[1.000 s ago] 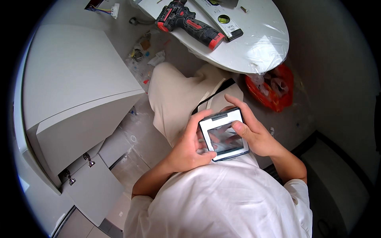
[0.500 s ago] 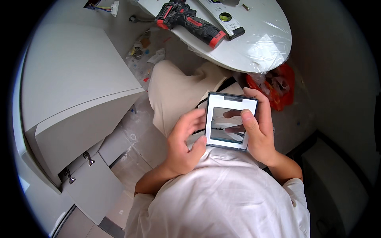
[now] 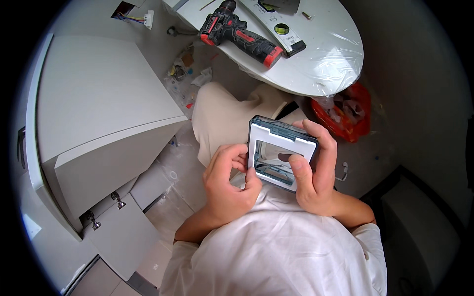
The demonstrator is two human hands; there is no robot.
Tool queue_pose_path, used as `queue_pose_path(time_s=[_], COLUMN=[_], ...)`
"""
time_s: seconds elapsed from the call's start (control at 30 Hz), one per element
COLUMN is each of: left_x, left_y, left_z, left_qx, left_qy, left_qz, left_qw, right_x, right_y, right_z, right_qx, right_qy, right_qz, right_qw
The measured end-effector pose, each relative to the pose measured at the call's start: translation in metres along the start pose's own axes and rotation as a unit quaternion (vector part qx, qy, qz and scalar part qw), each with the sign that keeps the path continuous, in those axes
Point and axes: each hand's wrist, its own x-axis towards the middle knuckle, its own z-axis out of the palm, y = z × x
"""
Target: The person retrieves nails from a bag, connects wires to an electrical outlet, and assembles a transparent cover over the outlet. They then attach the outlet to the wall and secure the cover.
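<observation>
1. While both hands close on it, the square white-and-grey frame (image 3: 279, 159) sits above the person's lap, below the round white table (image 3: 326, 64).
2. Left hand (image 3: 228, 183) grips the frame's left edge, thumb on its front.
3. Right hand (image 3: 312, 172) wraps the right edge.
4. On that table lie a red-black drill (image 3: 242, 33) and a spirit level (image 3: 276, 25).

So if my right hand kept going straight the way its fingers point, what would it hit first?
Likely the round white table: the right hand, gripping the square frame, points up the picture toward its edge. Depth is unclear, so it could pass beneath.
</observation>
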Motion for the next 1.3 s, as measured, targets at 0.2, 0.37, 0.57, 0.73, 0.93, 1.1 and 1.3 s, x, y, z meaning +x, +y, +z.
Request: queue_pose_path(time_s=[0.2,0.37,0.57,0.73,0.93,1.1,1.3], left_x=[-0.003,-0.004,0.0,-0.003,0.002,0.001,0.002], left_y=[0.002,0.001,0.002,0.005,0.006,0.002,0.004], left_z=[-0.003,-0.005,-0.011,-0.017,-0.022,-0.017,-0.017], left_qx=[0.041,0.039,-0.066,-0.068,-0.155,-0.06,-0.127], left_qy=[-0.015,-0.014,-0.013,-0.051,-0.041,-0.045,-0.026], left_qz=[0.011,-0.002,-0.063,-0.106,-0.177,-0.15,-0.148], left_qw=[0.999,0.999,0.996,0.991,0.971,0.986,0.98], right_x=[-0.001,0.0,0.001,0.0,-0.001,0.002,0.003], right_y=[0.006,0.004,0.0,0.004,0.002,0.008,0.006], right_z=[0.005,0.005,0.005,0.004,0.004,0.002,0.005], right_qx=[-0.038,-0.05,-0.007,-0.032,0.018,-0.041,0.029], right_qy=[0.009,0.005,-0.002,-0.017,-0.02,-0.044,-0.026], right_qz=[-0.053,-0.056,-0.003,-0.021,0.014,-0.034,0.026], right_qw=[0.998,0.997,1.0,0.999,1.0,0.998,0.999])
